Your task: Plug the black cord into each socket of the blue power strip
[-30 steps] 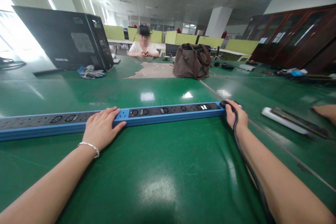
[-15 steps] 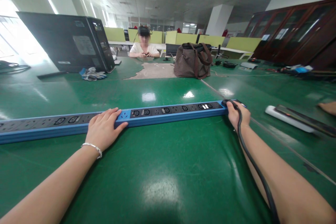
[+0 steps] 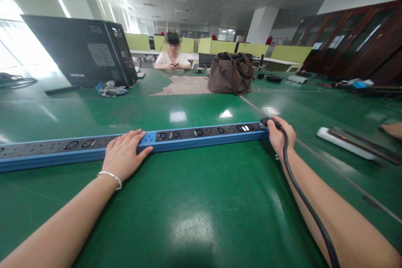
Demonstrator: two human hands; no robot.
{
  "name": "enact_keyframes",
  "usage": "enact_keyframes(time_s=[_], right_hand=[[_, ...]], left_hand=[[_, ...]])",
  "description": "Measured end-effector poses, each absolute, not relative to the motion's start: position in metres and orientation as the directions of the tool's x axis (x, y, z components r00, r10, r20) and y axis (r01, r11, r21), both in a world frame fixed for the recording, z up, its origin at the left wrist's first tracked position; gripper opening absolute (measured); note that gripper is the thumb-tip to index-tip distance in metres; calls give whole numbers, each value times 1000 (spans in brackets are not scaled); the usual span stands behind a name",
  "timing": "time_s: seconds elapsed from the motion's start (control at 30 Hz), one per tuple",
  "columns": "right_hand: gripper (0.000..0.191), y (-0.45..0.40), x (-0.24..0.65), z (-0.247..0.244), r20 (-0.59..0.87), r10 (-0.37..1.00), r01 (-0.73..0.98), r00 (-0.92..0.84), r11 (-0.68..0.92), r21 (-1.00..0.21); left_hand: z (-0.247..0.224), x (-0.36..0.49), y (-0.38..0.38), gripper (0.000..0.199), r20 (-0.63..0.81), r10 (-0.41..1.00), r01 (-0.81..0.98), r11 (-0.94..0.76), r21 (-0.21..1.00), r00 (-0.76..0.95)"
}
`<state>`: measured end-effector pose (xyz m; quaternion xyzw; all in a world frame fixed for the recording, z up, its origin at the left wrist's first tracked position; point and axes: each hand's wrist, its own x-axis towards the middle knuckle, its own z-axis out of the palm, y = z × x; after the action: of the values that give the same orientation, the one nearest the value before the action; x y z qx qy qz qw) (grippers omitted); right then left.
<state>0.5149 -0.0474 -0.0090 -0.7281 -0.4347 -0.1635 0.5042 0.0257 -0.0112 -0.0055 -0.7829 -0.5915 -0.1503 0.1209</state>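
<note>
A long blue power strip [image 3: 210, 138] with black socket panels lies across the green table. My left hand [image 3: 124, 153] grips it near the middle, fingers over the top and thumb along the near side, next to a blue socket. At the strip's right end my right hand [image 3: 281, 136] is closed on a black plug [image 3: 266, 122]. A bit of metal shows at the plug's left tip, above the strip's end; whether it touches a socket I cannot tell. The plug's black cable [image 3: 297, 190] runs down over my right forearm.
A black computer case [image 3: 78, 50] and gloves [image 3: 111, 88] stand back left. A brown bag [image 3: 230, 73] sits beyond the strip. A white bar-shaped object [image 3: 345, 144] lies at right. A person [image 3: 172, 56] sits across the table.
My right hand has shifted slightly left with the plug, and the metal at its tip now shows. My left hand and the power strip have stayed where they were.
</note>
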Motion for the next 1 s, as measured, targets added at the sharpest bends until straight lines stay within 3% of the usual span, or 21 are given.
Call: enact_keyframes(time_s=[0.33,0.67,1.0], right_hand=[[35,-51,505,-3,695,495,821,522,-70,-566],[41,-49,505,-4,610,581,831,539,-248,-498],[43,-60,498,-5,570,651,855,502,-274,-440]], left_hand=[[-5,27,-12,59,380,891,964,-264,-8,247],[-6,26,-11,59,387,888,964,-266,-10,249],[-5,26,-12,60,381,889,962,-272,-4,253]])
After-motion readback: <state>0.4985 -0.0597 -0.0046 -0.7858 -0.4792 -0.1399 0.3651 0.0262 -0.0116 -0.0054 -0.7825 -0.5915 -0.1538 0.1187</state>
